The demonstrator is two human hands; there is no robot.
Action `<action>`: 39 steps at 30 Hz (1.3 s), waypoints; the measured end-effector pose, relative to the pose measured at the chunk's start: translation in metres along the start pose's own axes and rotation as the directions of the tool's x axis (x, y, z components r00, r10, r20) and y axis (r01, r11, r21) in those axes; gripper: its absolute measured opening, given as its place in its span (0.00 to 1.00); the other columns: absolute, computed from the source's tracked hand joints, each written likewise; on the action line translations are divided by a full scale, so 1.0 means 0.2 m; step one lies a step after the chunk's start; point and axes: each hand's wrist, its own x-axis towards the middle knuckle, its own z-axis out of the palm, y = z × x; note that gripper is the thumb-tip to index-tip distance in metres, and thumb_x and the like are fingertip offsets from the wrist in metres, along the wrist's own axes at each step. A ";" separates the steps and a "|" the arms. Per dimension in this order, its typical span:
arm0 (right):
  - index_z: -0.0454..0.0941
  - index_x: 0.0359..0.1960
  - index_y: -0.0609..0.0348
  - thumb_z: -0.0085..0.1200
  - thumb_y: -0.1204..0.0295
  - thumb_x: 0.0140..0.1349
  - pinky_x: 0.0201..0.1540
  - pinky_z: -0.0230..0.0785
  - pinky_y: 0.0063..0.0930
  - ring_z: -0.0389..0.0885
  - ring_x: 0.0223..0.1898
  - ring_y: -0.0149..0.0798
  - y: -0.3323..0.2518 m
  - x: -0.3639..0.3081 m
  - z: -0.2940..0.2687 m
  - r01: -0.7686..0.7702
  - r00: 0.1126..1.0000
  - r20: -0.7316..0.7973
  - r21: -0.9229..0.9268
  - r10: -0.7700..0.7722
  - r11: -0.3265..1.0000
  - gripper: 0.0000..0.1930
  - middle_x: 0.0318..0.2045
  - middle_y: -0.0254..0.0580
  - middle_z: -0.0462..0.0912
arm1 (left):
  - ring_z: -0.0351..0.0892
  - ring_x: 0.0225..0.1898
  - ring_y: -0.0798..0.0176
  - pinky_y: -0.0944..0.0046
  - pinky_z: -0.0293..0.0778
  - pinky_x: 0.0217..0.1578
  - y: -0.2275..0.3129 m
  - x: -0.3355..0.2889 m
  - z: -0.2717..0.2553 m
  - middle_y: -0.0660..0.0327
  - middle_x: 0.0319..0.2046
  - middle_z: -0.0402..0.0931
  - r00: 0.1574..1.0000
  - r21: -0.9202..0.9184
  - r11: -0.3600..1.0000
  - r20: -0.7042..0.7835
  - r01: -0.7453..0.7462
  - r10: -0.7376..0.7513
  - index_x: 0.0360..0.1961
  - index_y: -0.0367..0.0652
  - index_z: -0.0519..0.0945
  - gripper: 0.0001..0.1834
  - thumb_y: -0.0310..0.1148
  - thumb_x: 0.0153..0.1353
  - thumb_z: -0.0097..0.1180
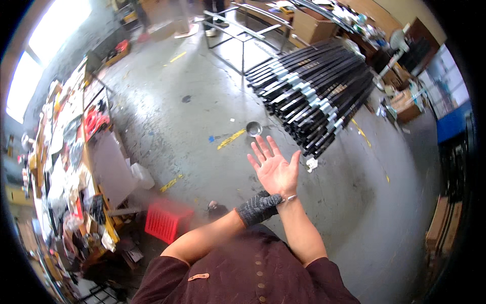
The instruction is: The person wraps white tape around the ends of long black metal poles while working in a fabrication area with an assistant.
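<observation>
Glove [257, 209] knitted in coarse-textured, matt cloth. Wrist band [289, 198] seen as shiny, metal-looking. Dark shirt [228, 263] made of matt cloth. Red crate [163, 222] moulded in plastic. Floor [187, 137] finished smooth, slightly glossy, marked by scuffs. Black poles [316, 93] given glossy finish. Brown box [311, 28] made of matt cardboard.

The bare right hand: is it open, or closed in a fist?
Open: the right hand turns its palm to the camera, its fingers and thumb spread apart, with nothing in its grip.

Mottled grey glove [257, 208], red crate [164, 221]
</observation>
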 end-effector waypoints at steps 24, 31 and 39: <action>0.63 0.59 0.52 0.38 0.40 0.63 0.56 0.66 0.47 0.70 0.56 0.46 -1.07 0.72 -0.18 0.359 0.850 -0.166 -0.511 -0.499 0.781 0.33 0.54 0.46 0.71 | 0.63 0.62 0.54 0.55 0.59 0.62 0.27 1.33 0.10 0.53 0.59 0.66 0.734 -0.181 0.792 0.536 0.582 -0.417 0.62 0.37 0.63 0.39 0.50 0.56 0.61; 0.68 0.53 0.60 0.47 0.66 0.68 0.46 0.73 0.26 0.77 0.44 0.32 -1.33 0.66 -0.30 0.187 0.709 -0.088 -0.933 -0.700 0.306 0.16 0.42 0.39 0.76 | 0.70 0.55 0.57 0.55 0.67 0.55 0.43 1.52 0.29 0.55 0.56 0.70 0.571 0.011 0.678 0.528 0.735 -0.628 0.59 0.37 0.66 0.30 0.37 0.58 0.60; 0.71 0.49 0.60 0.48 0.71 0.67 0.41 0.74 0.25 0.80 0.39 0.32 -1.78 0.26 -0.64 -0.012 0.555 -0.413 -0.872 -0.722 0.490 0.11 0.39 0.39 0.80 | 0.72 0.45 0.65 0.58 0.68 0.47 -0.22 1.99 -0.09 0.59 0.42 0.76 0.771 0.344 0.693 -0.203 0.633 -0.604 0.50 0.39 0.72 0.23 0.41 0.58 0.61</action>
